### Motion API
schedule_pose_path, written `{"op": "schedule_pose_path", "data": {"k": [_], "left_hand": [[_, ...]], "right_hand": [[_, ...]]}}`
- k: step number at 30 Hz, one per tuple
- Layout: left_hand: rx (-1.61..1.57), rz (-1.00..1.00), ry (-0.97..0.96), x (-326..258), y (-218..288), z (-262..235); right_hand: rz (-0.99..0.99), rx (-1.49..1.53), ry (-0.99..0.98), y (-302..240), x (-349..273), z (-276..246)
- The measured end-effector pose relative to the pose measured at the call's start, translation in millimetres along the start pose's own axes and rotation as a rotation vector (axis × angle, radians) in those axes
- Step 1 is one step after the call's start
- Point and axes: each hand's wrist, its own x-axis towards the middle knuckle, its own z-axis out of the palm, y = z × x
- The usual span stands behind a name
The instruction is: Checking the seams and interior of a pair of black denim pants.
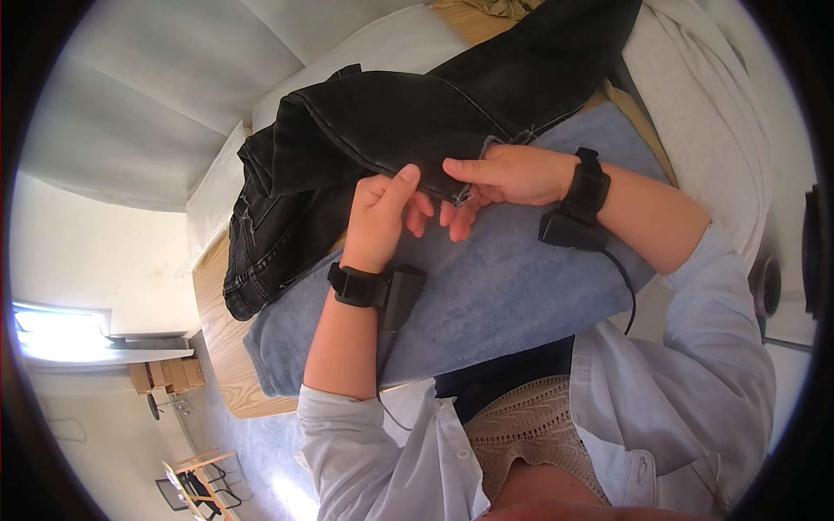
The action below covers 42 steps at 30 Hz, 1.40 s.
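Black jeans lie bunched over the far side of the table, one leg pulled toward me. Its frayed hem, with loose pale threads, is between my hands. My left hand pinches the near edge of the leg, thumb on top and fingers curled beneath. To the right, my right hand grips the hem corner, thumb above the cloth and fingers partly under it. Beneath both hands a blue fleece cloth is spread. The waistband end of the jeans hangs at the left, near the table edge.
The wooden table shows its edge at lower left. A whitish cloth lies at the right, and pale padded panels rise behind. Black wrist devices with cables sit on both my wrists. Cardboard boxes stand farther left.
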Motion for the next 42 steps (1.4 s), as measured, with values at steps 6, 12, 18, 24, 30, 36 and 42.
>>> {"op": "schedule_pose_path", "data": {"k": [6,12,18,24,30,36,42], "left_hand": [[0.003,0.033,-0.104,-0.3,-1.5,-1.4],[-0.018,0.002,-0.130,0.2,0.1,-1.0],[-0.019,-0.041,-0.125,-0.2,2.5,-1.0],[-0.012,-0.027,-0.121,-0.3,3.1,-0.2],[0.026,-0.045,-0.070,-0.9,4.0,0.7],[0.019,-0.065,-0.075,-0.2,2.8,-1.3],[0.078,-0.122,-0.139,0.4,3.6,0.1]], "right_hand": [[0.012,0.001,0.021,-2.0,-0.8,0.9],[0.020,-0.007,0.032,-3.8,-1.9,1.7],[0.001,-0.010,0.010,-5.6,-2.2,2.2],[0.016,-0.012,0.013,-6.8,-1.7,2.7],[0.040,-0.035,0.072,-7.7,-4.4,2.2],[-0.126,0.070,0.292,-8.7,0.8,2.5],[-0.333,0.405,0.593,-17.3,-0.2,-3.0]]}}
